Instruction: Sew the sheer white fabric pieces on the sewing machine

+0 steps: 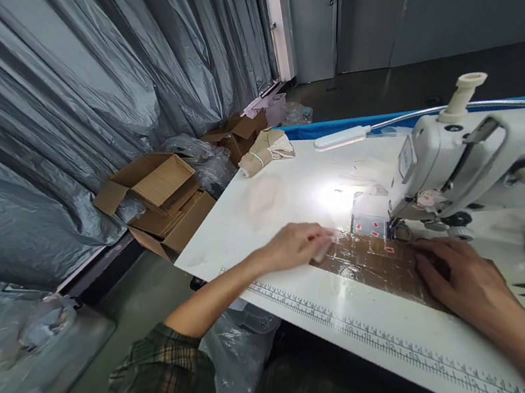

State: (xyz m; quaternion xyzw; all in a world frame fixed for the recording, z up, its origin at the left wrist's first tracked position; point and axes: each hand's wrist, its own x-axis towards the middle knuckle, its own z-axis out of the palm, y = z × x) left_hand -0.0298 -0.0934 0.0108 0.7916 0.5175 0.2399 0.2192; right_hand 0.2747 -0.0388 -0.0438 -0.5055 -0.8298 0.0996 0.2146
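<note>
Pressing flat on the white tabletop (248, 221), the left hand (295, 246) pinches a small pale scrap between its fingers at the left end of a shiny brown taped strip (372, 265). The right hand (464, 279) lies open on the strip's right end, holding nothing. The strip sits just in front of the white sewing machine (492, 162), its long axis running left to right, parallel to the printed ruler (393, 345) nearer the person. With the right fingers so near the needle area, a slip could bring them under it; the blurred left hand makes its hold hard to judge.
</note>
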